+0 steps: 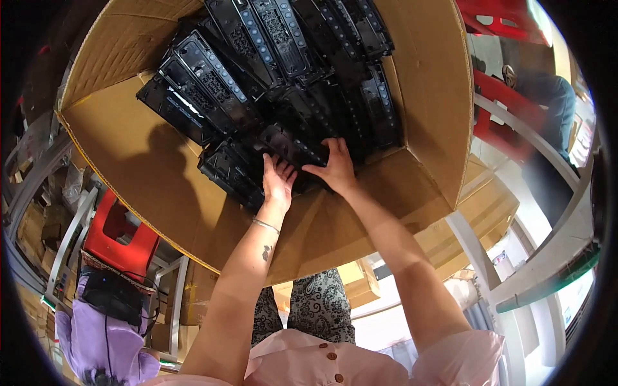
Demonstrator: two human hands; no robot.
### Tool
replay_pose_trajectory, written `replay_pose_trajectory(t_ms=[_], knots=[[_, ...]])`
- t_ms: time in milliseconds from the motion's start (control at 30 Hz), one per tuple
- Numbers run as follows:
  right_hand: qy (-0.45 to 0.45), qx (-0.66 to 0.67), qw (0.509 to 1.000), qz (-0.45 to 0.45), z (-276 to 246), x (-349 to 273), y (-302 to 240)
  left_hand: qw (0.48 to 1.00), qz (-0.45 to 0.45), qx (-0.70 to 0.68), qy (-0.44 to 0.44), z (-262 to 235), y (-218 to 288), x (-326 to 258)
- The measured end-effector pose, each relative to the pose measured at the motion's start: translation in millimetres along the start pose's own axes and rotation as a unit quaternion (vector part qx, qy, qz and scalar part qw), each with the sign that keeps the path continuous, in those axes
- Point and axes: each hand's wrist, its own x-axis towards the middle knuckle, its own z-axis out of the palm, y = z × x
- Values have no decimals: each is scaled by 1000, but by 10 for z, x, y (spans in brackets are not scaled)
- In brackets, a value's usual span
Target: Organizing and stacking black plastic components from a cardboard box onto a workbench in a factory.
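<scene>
A large brown cardboard box (434, 96) stands before me. Inside it lie several long black plastic housings (270, 38), each with a row of round pale spots, stacked in tilted rows. Both my arms reach over the near wall of the box. My left hand (278, 181) is at the near side of the pile, its fingers stretched and slightly curved against a dark housing (280, 138). To its right, my right hand (336, 168) has its thumb spread away from its fingers, with the fingertips at the housings. Shadow hides exactly where the fingertips touch.
A red plastic stool (116, 235) stands left of the box, near a person in purple (106, 334). Red stools (508, 109) and another person's dark-trousered leg (547, 116) are on the right. A pale metal frame (547, 283) stands at the lower right.
</scene>
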Motion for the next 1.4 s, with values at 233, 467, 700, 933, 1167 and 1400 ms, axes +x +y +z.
replay_pose_trajectory(t_ms=[233,467,700,933,1167,1400], knots=[[68,-69,994,-42,107,103,-10,999,-17,37,-31,137,-18,-23],[-159,70,984,44,-84,234,-83,983,-8,182,9,271,-38,84],[-163,103,981,31,21,225,67,996,-37,79,3,363,-61,-105],[-223,107,968,37,-97,344,37,999,-12,41,-14,367,-127,-158],[-240,214,945,49,-334,344,-12,999,11,-15,-40,657,-25,-334],[-240,186,950,73,-379,368,-16,999,22,32,10,618,-151,-194]])
